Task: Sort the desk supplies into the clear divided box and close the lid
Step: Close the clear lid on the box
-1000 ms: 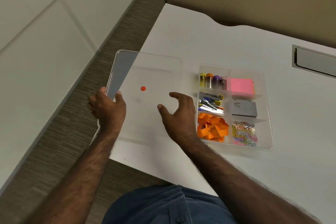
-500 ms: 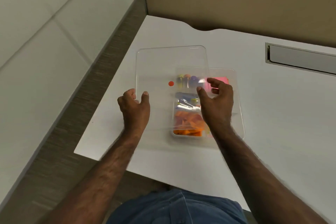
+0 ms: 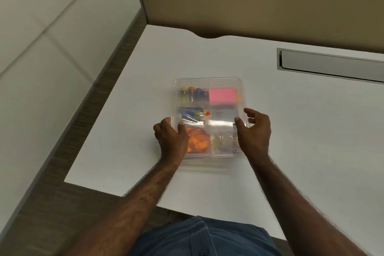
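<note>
The clear lid (image 3: 222, 119) with a small red dot lies over the clear divided box (image 3: 207, 80) on the white desk. My left hand (image 3: 171, 138) grips the lid's left edge, thumb on top. At the right edge, my right hand (image 3: 254, 131) holds the lid with thumb on top and fingers curled round the side. Through the lid I see small coloured vials (image 3: 192, 93), a pink sticky-note pad (image 3: 222, 94), binder clips (image 3: 192, 115), orange rubber bands (image 3: 199, 141) and coloured paper clips (image 3: 225, 143).
The white desk (image 3: 311, 131) has its left edge near the box and its front edge by my body. A grey cable slot (image 3: 332, 64) is set into the desk at the back right. A tan partition stands behind.
The lid moved right from beside the box to over it, carried by both hands. My right hand shifted from the lid's middle to its right edge.
</note>
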